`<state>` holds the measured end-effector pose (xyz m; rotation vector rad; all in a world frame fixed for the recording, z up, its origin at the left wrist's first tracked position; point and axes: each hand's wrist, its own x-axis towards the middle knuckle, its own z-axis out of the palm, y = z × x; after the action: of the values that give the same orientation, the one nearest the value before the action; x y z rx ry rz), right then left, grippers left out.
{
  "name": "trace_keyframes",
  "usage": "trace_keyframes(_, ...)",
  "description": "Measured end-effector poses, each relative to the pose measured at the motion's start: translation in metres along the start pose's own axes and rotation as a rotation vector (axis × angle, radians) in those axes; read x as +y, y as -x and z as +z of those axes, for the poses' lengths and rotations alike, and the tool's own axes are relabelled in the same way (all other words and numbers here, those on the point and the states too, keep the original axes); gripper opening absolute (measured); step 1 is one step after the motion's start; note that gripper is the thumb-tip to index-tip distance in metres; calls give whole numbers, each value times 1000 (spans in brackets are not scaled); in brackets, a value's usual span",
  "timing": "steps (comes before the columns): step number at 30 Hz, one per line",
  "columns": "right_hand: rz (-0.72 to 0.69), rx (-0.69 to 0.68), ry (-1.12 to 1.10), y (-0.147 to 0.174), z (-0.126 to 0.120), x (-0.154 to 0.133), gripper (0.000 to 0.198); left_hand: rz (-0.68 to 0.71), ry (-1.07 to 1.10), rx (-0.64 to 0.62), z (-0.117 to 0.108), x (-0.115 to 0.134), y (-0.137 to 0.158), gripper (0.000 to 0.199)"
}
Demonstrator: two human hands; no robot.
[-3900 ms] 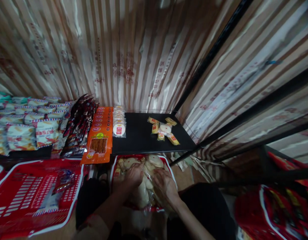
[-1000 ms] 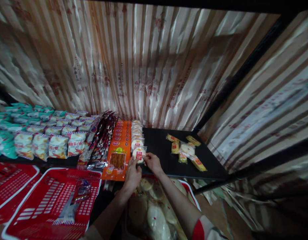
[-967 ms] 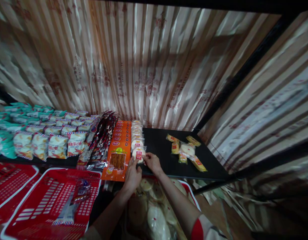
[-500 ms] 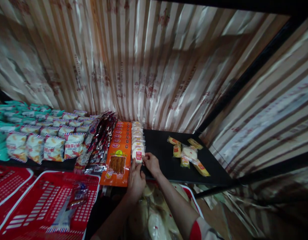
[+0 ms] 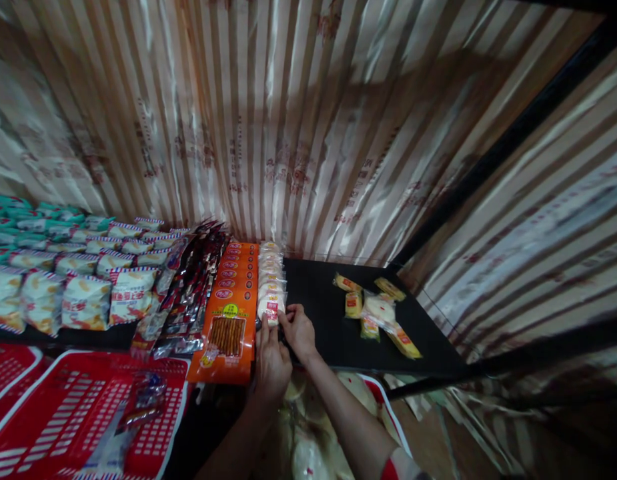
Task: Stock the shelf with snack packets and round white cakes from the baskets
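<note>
A row of clear packets with round white cakes runs back along the black shelf (image 5: 313, 287). Both of my hands are at the front packet of white cake (image 5: 271, 308), which has a red and white label. My left hand (image 5: 273, 360) has its fingertips on the packet's lower edge, closed on it from below. On the right edge, the fingers and thumb of my right hand (image 5: 299, 333) pinch the same packet. Just left of the row lie overlapping orange packs of brown sticks (image 5: 228, 333).
Dark shiny packets (image 5: 193, 300), white snack bags (image 5: 133, 297) and teal bags (image 5: 33, 223) fill the shelf's left. Small yellow packets (image 5: 404, 340) surround one white packet on the right. Below stand red baskets (image 5: 175, 400); one under my arms holds large white packets (image 5: 311, 447).
The view has shifted slightly, so the shelf goods on the left sit further left and lower. My hands stay at the front white packet, which now sits more squarely in line with the row.
</note>
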<state>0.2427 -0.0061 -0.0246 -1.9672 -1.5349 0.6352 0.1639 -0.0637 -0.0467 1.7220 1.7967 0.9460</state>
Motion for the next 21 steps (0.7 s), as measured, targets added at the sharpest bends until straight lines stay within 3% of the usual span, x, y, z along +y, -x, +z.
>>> trace_keyframes(8,-62,33,45,0,3,0,15,36,12,80,11,-4,-6,52)
trace_keyframes(14,-153,103,-242,20,1,17,19,218,13,267,5,-5,6,33)
trace_keyframes(17,-234,141,-355,48,-8,35,21,329,67,187,-4,1,23,29)
trace_keyframes(21,-275,161,-327,93,-32,73,21,380,52,-105,-6,6,52,29)
